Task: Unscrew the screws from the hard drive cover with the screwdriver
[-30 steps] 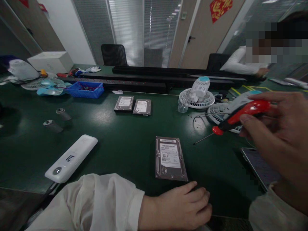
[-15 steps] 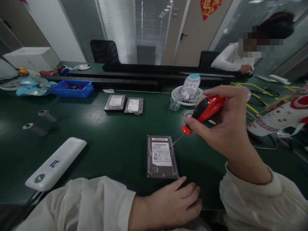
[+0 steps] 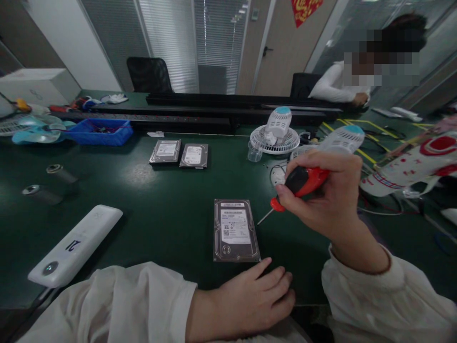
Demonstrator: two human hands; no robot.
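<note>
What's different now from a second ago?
The right hand moved left with the screwdriver, bringing its tip closer to the right edge of the nearest hard drive. The camera view turned right. Nothing was grabbed or let go. The left hand stayed by that drive's near right corner; the drive stayed put.

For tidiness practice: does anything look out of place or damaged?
The white fan grille beside the clear cup looks odd: it lies flat with a blue-capped part on it, perhaps dismantled. The nearest hard drive shows no obvious damage.
</note>
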